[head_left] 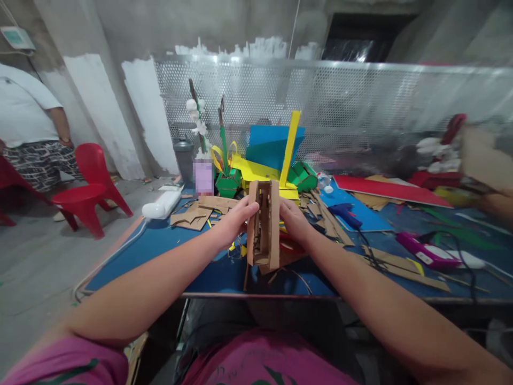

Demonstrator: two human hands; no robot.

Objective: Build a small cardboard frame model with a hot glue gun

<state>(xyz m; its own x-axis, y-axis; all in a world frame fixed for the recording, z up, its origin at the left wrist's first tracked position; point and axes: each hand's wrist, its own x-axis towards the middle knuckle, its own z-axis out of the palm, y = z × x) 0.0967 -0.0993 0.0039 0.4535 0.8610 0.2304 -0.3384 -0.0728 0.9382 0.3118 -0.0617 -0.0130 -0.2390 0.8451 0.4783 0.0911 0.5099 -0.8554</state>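
Note:
Between my two hands is a narrow cardboard box [274,230], held upright over the near part of the table with its hollow inside facing me. My left hand [239,216] grips its left wall, the thumb lying on the near edge. On the opposite wall my right hand [294,219] is closed, its fingers mostly hidden behind the cardboard. Cardboard scraps [192,215] lie beyond my left hand. A blue glue gun [347,215] rests on a blue sheet to the right of my right hand.
Yellow pieces [290,149] and green hexagonal boxes [228,184] stand at the back before a perforated metal screen [360,107]. A white power strip [162,203] trails a cable at left. A purple box [427,251] lies right. Someone in a white shirt [28,107] stands near red chairs [86,187].

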